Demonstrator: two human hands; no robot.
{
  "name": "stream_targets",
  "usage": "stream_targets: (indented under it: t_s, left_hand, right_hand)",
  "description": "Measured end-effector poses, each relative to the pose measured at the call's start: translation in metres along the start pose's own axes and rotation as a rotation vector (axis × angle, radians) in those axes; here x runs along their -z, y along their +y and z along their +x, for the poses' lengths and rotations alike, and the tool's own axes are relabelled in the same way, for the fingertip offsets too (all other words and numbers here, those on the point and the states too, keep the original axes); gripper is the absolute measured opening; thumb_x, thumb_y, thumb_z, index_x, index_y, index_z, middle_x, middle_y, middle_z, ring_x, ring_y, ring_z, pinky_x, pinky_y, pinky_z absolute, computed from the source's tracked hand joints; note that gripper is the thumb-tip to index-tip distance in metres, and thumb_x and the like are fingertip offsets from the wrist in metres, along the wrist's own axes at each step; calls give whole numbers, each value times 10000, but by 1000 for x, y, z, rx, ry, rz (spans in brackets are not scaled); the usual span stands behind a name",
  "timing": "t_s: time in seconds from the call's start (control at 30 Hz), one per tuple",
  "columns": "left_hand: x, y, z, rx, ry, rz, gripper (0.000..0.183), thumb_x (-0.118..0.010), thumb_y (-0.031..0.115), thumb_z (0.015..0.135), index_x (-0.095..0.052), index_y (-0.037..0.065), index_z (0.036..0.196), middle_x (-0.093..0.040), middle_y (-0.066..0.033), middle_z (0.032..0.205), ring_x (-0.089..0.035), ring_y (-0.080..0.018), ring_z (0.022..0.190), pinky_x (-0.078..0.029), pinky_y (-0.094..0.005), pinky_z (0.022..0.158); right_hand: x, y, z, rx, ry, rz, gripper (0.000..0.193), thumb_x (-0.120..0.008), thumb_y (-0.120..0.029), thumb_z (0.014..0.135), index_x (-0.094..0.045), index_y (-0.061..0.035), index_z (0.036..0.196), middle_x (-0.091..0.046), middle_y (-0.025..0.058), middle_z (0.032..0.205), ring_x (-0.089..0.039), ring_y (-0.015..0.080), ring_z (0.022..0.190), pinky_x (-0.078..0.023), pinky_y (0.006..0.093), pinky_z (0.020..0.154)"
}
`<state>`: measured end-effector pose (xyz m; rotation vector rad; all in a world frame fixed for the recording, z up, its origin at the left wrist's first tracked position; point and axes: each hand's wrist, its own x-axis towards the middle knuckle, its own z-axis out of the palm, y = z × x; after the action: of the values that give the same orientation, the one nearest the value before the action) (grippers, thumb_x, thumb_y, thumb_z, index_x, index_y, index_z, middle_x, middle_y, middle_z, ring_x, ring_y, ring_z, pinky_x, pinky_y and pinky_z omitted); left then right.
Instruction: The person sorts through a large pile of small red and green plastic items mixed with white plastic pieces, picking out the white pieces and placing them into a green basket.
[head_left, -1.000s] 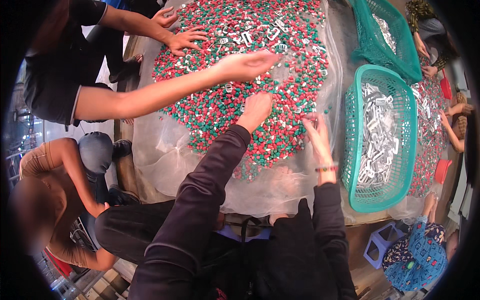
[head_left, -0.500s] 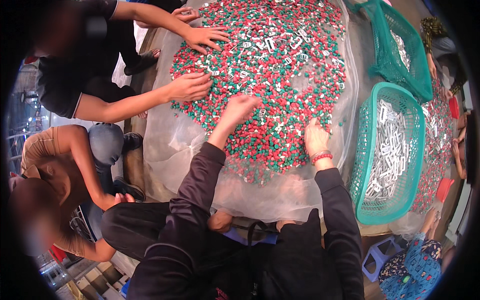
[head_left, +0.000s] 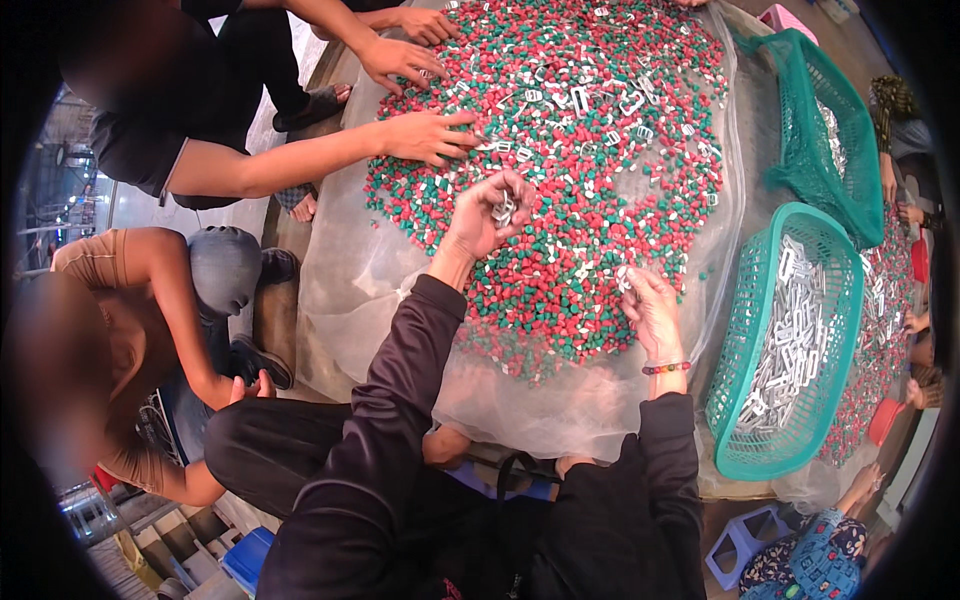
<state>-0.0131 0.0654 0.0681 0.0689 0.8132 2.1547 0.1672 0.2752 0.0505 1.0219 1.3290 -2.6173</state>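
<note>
A wide heap of small red, green and white pebble-like pieces (head_left: 560, 300) is spread over a translucent mesh sheet (head_left: 350, 330). My left hand (head_left: 476, 222) is above the heap's middle, palm partly up, its fingers curled round several small silvery buckles (head_left: 504, 209). Over the heap's right side, my right hand (head_left: 656, 318) pinches a small whitish piece (head_left: 624, 279) between thumb and fingertips; its exact kind is too small to make out. More pale metal buckles (head_left: 581, 100) lie scattered on the far part of the heap.
A green plastic basket (head_left: 735, 345) of long silvery metal buckles stands at my right. Behind it is a second basket draped in green netting (head_left: 790, 150). At the far left a co-worker's hands (head_left: 425, 138) reach over the heap. Another person (head_left: 140, 340) sits near my left knee.
My left hand has turned over, showing buckles in its curled fingers. My right hand has lifted from the heap with a small whitish piece. The whole view has shifted slightly.
</note>
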Motion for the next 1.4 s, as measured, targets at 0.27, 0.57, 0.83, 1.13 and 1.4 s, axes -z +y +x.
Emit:
stream_targets:
  t_s: [0.27,0.57,0.83,1.13,1.4]
  left_hand:
    - [6,16,25,98,285,514,201,-574,234,780,-568,35,804,-500,-7,606,-474,-78,532,-326,-212,374]
    - [25,-13,31,-193,384,1933,259,-640,267,750,-613,37,865,-607,-107,628,-620,-228,618,-479,-349,594]
    - [-101,-44,-1,-249,-309,1598,238,-615,161,677,-562,15,857,-574,-136,872,-526,-303,950,-446,-376,775]
    - [29,3,36,-238,491,2046,310,-699,273,705,-619,11,850,-628,-145,793,-611,-310,769,-483,-397,659]
    - [30,-62,-4,-373,36,2502,55,-572,149,697,-582,95,696,-573,-35,727,-557,-194,792,-369,-404,696]
  right_hand:
    - [-1,10,5,-62,4,68,154,-552,-141,870,-579,-15,955,-507,2,621,-405,41,463,-290,175,363]
    - [-16,-13,-32,42,-271,392,238,-443,-275,923,-488,-48,866,-487,68,679,-451,126,553,-377,222,390]
    - [-41,-2,-17,-186,-80,837,494,-422,-447,891,-509,-8,1101,-583,177,1036,-563,294,977,-425,470,894]
    - [-12,-25,-17,-121,-357,755,302,-431,-284,927,-377,-75,716,-383,39,703,-492,200,730,-427,202,466]
    - [-23,-19,-42,-166,-173,705,264,-424,-278,928,-516,-35,975,-436,78,749,-508,212,721,-435,208,422]
